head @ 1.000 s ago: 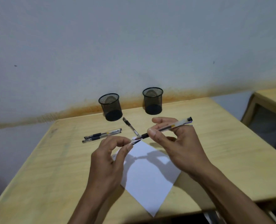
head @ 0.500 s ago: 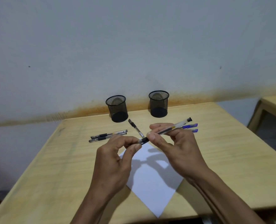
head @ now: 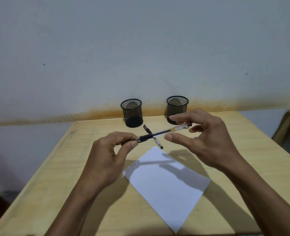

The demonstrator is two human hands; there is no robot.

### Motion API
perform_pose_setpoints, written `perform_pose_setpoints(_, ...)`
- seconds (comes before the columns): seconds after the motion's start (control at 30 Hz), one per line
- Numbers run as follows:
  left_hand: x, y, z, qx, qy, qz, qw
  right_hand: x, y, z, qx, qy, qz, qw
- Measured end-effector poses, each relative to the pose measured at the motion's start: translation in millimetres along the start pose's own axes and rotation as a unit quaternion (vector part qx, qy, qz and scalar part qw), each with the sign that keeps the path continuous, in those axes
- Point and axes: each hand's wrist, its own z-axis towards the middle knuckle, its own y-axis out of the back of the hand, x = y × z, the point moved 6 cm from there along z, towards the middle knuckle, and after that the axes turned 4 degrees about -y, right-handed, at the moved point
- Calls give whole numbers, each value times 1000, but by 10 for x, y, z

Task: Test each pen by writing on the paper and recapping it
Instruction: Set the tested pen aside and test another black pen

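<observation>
The left hand [head: 105, 157] pinches the capped end of a black pen [head: 163, 132] between thumb and forefinger, its grip clamped on the pen, which it holds level above the desk [head: 55, 176]. The right hand [head: 207, 140] has its grip apart, fingers and thumb spread around the pen's far end; whether a fingertip touches the barrel cannot be told. One more pen [head: 153, 137] lies on the desk just beyond the paper [head: 168, 186], crossing under the held pen, so two pens can be counted. The single white sheet lies slantwise below both hands, shaded by them. Two black mesh cups [head: 132, 113] stand upright and apart at the desk's far edge, near the wall [head: 141, 48].
</observation>
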Motion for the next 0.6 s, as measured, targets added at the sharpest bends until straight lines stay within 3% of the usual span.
perform_pose_setpoints(0.2,-10,-4,75,11,-30,39,999,83,-319,95,33,124,-154,980)
perform_pose_setpoints(0.37,28,-69,144,12,-36,40,998,46,-489,114,47,151,-243,957)
perform_pose_setpoints(0.47,190,-82,139,-5,7,35,999,-92,-530,188,42,73,-244,966)
perform_pose_setpoints(0.6,574,-147,-112,28,90,117,989,-652,-576,394,-20,-171,-208,963)
